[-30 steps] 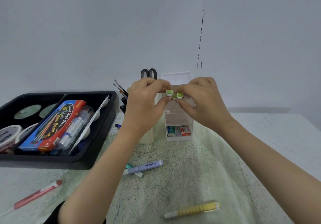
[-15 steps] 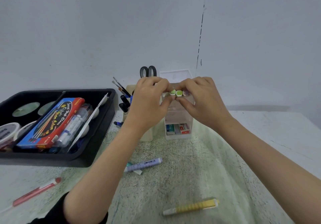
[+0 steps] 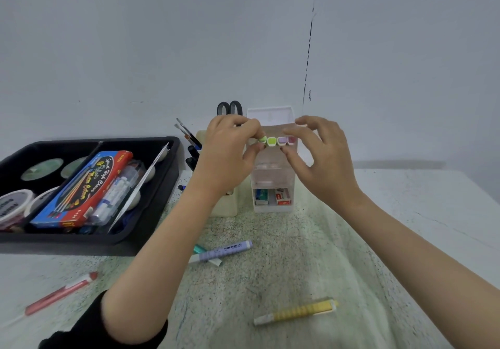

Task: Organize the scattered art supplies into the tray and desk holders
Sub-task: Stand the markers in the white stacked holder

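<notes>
A clear plastic desk holder stands at the middle back. Across its upper compartment, marker caps show in a row: a light green marker, a second green marker, a purple marker and a pink marker. My left hand pinches the leftmost green marker's cap between thumb and fingertips. My right hand hovers at the right end of the row, fingers spread, thumb and forefinger just around the purple and pink caps without gripping. On the table lie a purple pen, a yellow pen and a red pen.
A black tray at the left holds a watercolour box, paint pots and tubes. A cream holder beside the clear one carries scissors and brushes. A teal pen lies partly under my left forearm. Small boxes sit in the clear holder's bottom drawer.
My right hand has let go and spread its fingers, uncovering the purple and pink caps. The left hand still pinches the green marker at the row's left end.
</notes>
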`<state>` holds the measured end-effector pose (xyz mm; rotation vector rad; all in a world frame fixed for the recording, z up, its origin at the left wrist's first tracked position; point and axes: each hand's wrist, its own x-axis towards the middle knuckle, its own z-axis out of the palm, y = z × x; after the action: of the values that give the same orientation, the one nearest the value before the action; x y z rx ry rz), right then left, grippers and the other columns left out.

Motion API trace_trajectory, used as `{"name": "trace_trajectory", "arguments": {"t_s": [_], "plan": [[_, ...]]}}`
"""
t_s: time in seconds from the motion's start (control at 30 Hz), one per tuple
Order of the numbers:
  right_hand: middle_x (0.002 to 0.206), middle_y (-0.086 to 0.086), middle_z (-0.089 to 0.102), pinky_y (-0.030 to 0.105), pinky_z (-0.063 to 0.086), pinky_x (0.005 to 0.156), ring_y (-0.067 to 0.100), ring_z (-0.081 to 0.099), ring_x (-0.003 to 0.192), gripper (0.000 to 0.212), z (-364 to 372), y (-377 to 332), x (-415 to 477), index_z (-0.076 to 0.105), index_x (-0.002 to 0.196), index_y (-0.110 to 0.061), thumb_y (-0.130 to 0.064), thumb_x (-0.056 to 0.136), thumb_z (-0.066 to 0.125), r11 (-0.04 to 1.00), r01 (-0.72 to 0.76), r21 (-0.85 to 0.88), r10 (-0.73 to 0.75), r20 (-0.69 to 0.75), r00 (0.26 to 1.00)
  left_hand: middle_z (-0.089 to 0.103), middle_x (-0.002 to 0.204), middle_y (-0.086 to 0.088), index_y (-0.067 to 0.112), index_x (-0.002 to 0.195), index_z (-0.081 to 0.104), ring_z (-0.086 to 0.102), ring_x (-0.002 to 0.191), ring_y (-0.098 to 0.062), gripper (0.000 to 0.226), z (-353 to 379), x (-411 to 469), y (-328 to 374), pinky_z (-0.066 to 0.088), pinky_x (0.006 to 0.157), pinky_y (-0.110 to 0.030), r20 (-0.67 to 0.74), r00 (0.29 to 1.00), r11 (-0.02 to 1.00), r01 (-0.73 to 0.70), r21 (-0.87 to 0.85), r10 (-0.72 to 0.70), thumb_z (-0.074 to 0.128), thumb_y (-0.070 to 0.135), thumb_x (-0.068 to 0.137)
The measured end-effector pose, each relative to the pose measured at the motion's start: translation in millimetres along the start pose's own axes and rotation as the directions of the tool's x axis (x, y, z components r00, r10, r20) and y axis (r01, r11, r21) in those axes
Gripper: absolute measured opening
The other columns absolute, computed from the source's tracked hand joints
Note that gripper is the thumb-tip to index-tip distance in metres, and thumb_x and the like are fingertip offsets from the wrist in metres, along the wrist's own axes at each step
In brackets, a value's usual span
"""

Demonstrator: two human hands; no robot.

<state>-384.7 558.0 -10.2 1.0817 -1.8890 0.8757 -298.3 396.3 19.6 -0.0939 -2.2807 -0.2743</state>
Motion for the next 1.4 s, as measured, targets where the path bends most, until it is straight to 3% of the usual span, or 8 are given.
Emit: {"name": "trace_trajectory", "arguments": {"t_s": [0.4, 0.57, 0.73, 0.8, 0.9, 1.07, 1.27, 1.4], "plan": [[0.111, -0.003, 0.063, 0.023, 0.044, 0.083, 0.014, 0.054, 0.101, 0.029, -12.4, 3.7, -5.8, 0.065, 0.118, -0.022, -0.03, 0.093, 0.052, 0.987, -0.109, 0.118, 0.095, 0.12, 0.988, 0.064, 0.088, 0.004, 0.011, 0.084, 0.063, 0.057, 0.092, -0.019, 0.006, 1.7, -4.4, -1.2, 0.037, 0.086, -0.03, -0.001, 1.0, 0.999, 0.024, -0.047, -0.024, 0.066, 0.016, 0.081], [0.119, -0.002, 0.059, 0.02, 0.039, 0.086, 0.011, 0.052, 0.105, 0.037, -28.1, 12.9, -33.9, 0.051, 0.132, -0.018, -0.017, 0.095, 0.049, 0.959, -0.258, 0.119, 0.242, 0.135, 0.961, 0.063, 0.117, -0.003, 0.01, 0.116, 0.06, 0.049, 0.119, -0.022, 0.035, 2.3, -19.3, 6.4, 0.024, 0.105, -0.024, 0.02, 0.999, 0.999, 0.034, -0.006, -0.034, 0.068, 0.015, 0.082], [0.132, 0.016, 0.051, 0.043, 0.033, 0.094, 0.035, 0.045, 0.119, 0.035, -43.6, 52.3, -75.4, 0.059, 0.122, -0.007, -0.024, 0.093, 0.052, 0.779, -0.441, -0.445, 0.582, 0.254, 0.772, 0.063, 0.093, -0.004, 0.007, 0.1, 0.063, 0.051, 0.089, -0.011, 0.017, 5.2, -67.0, 24.1, 0.038, 0.087, -0.017, -0.046, 0.997, 0.997, -0.063, -0.033, 0.061, 0.06, 0.009, 0.083], [0.139, 0.019, 0.044, 0.045, 0.028, 0.097, 0.038, 0.038, 0.125, 0.036, -50.5, 62.2, -88.9, 0.064, 0.116, -0.005, -0.03, 0.095, 0.049, 0.661, -0.42, -0.622, 0.694, 0.294, 0.657, 0.061, 0.083, 0.005, 0.01, 0.096, 0.064, 0.049, 0.077, -0.002, 0.013, 5.8, -90.4, 23.6, 0.047, 0.072, -0.018, 0.137, 0.985, 0.989, -0.087, -0.116, 0.103, 0.058, 0.012, 0.084], [0.143, 0.015, 0.042, 0.042, 0.024, 0.099, 0.035, 0.035, 0.128, 0.033, -58.1, 69.2, -102.2, 0.072, 0.101, -0.012, -0.033, 0.096, 0.047, 0.617, -0.379, -0.689, 0.736, 0.335, 0.589, 0.059, 0.092, 0.016, 0.021, 0.109, 0.065, 0.05, 0.085, 0.003, 0.024, 6.3, -122.1, 15.5, 0.05, 0.077, -0.022, 0.469, 0.883, 0.991, 0.076, -0.11, -0.016, 0.061, 0.02, 0.085], [0.114, 0.006, 0.065, 0.037, 0.025, 0.089, 0.029, 0.048, 0.112, 0.018, -60.5, 65.7, -105.4, 0.071, 0.098, -0.017, -0.023, 0.09, 0.056, 0.658, -0.412, -0.631, 0.704, 0.321, 0.633, 0.059, 0.074, 0.008, 0.017, 0.081, 0.061, 0.051, 0.074, -0.007, 0.02, 9.0, -144.0, -3.7, 0.048, 0.071, -0.035, 0.617, 0.778, 0.986, 0.167, -0.021, -0.118, 0.049, 0.03, 0.092], [0.098, -0.003, 0.068, 0.034, 0.022, 0.085, 0.024, 0.054, 0.099, 0.027, -54.0, 50.8, -103.3, 0.06, 0.117, -0.023, -0.024, 0.092, 0.051, 0.744, -0.322, -0.585, 0.62, 0.427, 0.658, 0.066, 0.088, 0.014, 0.025, 0.102, 0.068, 0.06, 0.079, 0.0, 0.018, -5.3, -130.9, 9.8, 0.05, 0.069, -0.015, 0.459, 0.869, 0.931, 0.305, -0.202, -0.185, 0.058, 0.032, 0.089], [0.089, -0.004, 0.066, 0.031, 0.021, 0.075, 0.021, 0.051, 0.085, 0.019, -50.9, 47.0, -98.7, 0.063, 0.103, -0.022, -0.024, 0.094, 0.046, 0.756, -0.261, -0.601, 0.595, 0.462, 0.658, 0.066, 0.088, 0.015, 0.033, 0.106, 0.06, 0.062, 0.082, 0.0, 0.021, -14.7, -112.6, 24.2, 0.051, 0.07, -0.014, 0.424, 0.86, 0.84, 0.436, -0.322, -0.284, 0.059, 0.019, 0.09]]}}
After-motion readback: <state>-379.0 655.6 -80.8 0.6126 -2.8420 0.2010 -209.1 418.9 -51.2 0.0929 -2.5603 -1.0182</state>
